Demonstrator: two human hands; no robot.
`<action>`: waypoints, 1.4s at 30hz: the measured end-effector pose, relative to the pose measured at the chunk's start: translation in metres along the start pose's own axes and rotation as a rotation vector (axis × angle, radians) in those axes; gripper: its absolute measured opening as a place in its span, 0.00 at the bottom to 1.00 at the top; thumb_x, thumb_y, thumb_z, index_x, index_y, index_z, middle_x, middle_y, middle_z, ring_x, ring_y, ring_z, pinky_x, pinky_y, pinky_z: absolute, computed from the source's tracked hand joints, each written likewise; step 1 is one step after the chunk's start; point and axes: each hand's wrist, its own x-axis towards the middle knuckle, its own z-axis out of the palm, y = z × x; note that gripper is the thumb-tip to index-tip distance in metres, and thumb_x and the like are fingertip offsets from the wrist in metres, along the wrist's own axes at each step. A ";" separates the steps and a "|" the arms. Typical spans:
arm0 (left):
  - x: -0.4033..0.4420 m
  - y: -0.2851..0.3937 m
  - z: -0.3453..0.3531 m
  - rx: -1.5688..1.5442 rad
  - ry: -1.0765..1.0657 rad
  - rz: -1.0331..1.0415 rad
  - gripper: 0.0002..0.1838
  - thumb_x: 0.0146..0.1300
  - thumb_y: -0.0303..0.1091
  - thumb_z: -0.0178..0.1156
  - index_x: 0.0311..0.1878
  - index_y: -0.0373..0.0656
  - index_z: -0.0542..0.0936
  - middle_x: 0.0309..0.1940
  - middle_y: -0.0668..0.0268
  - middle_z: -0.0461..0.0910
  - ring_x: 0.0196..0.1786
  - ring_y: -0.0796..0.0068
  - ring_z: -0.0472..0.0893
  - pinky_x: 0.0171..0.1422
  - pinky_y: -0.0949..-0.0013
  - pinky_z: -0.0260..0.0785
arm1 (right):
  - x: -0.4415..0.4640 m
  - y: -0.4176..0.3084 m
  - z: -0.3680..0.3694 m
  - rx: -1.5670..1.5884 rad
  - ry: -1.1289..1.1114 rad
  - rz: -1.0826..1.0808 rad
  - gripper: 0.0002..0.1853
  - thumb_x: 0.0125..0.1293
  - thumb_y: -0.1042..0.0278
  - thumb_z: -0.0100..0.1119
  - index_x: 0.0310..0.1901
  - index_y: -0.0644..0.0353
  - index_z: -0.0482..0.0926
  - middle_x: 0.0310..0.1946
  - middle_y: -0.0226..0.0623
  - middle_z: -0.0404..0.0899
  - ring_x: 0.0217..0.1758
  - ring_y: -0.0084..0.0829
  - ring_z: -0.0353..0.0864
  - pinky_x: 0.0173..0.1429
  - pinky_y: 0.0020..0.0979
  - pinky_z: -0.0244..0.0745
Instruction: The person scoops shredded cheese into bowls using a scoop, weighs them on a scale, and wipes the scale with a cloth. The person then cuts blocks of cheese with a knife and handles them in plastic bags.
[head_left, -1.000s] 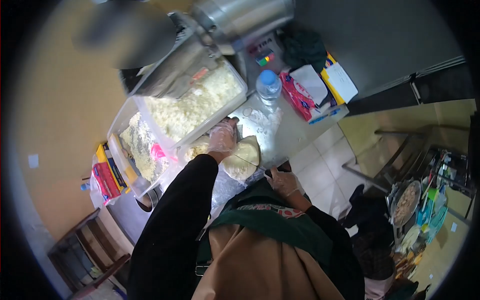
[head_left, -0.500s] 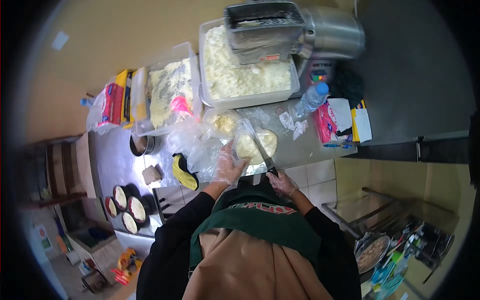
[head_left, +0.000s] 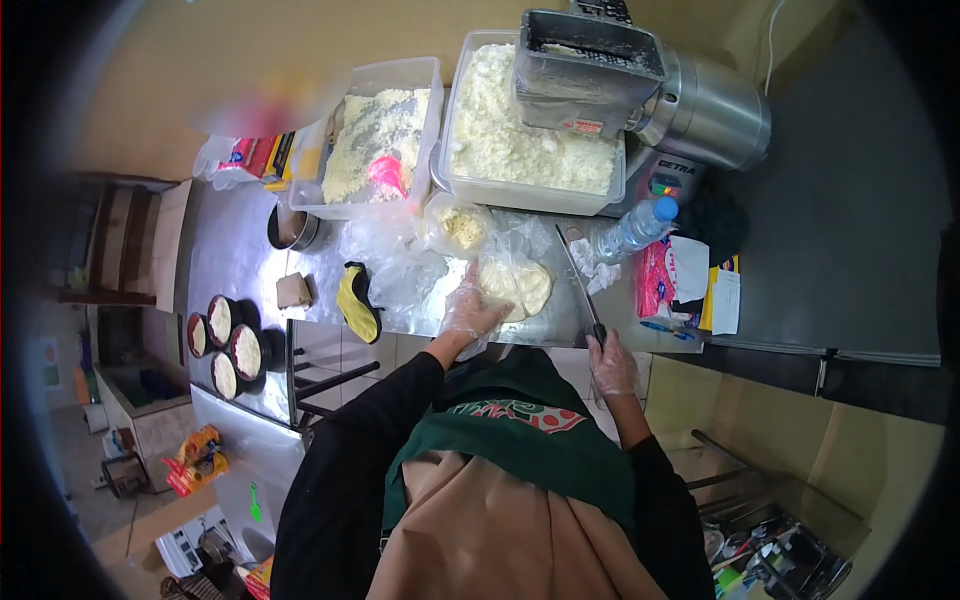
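Note:
A pale, flattened round that looks like dough [head_left: 517,288] lies near the front edge of the steel table, a crease across it. My left hand [head_left: 472,312], in a clear plastic glove, rests at its left side with thumb and fingers spread; the thumb reaches its lower edge. To the right, apart from the round, my gloved right hand [head_left: 613,368] is closed round the black handle of a long knife [head_left: 578,275]. The blade points away from me over the table. Behind the round is a clear bag or bowl of crumbly yellow food [head_left: 462,228].
Behind stand a tub of white shreds [head_left: 500,165], a tub of pale crumbs [head_left: 355,150] with a pink scoop [head_left: 387,175], and a grating machine [head_left: 590,85]. A water bottle [head_left: 638,228] stands right. Left are a yellow-black mitt [head_left: 358,305] and several filled round pans [head_left: 247,352].
My right hand has moved the knife off the round, to the right. My left hand stays beside the round. The camera view has shifted. A pink-white blur appears at the upper left.

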 end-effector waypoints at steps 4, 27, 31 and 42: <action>0.001 -0.008 0.000 0.023 -0.023 -0.074 0.55 0.45 0.32 0.71 0.70 0.34 0.44 0.61 0.49 0.65 0.64 0.60 0.66 0.68 0.65 0.57 | 0.028 -0.009 0.019 0.063 0.063 -0.106 0.22 0.65 0.54 0.50 0.51 0.65 0.68 0.39 0.60 0.76 0.42 0.57 0.76 0.48 0.50 0.70; -0.020 0.030 -0.022 0.039 -0.078 -0.171 0.40 0.39 0.36 0.70 0.57 0.33 0.63 0.43 0.52 0.77 0.47 0.60 0.77 0.54 0.65 0.68 | 0.128 -0.072 0.040 0.292 -0.157 -0.335 0.14 0.62 0.57 0.56 0.41 0.59 0.71 0.41 0.48 0.75 0.43 0.43 0.77 0.46 0.42 0.71; -0.024 0.032 -0.037 -0.255 -0.181 -0.288 0.33 0.44 0.35 0.68 0.55 0.35 0.69 0.44 0.58 0.77 0.47 0.66 0.76 0.55 0.69 0.67 | 0.129 -0.067 0.029 0.784 -0.344 -0.348 0.16 0.66 0.55 0.54 0.40 0.61 0.71 0.38 0.33 0.74 0.43 0.28 0.73 0.49 0.31 0.68; -0.067 0.072 -0.057 -1.020 -0.202 -0.643 0.18 0.57 0.33 0.58 0.51 0.38 0.71 0.46 0.57 0.75 0.50 0.65 0.77 0.55 0.65 0.69 | 0.049 -0.067 -0.041 1.106 -0.824 -0.518 0.49 0.52 0.54 0.70 0.69 0.58 0.48 0.66 0.39 0.56 0.70 0.33 0.52 0.71 0.33 0.48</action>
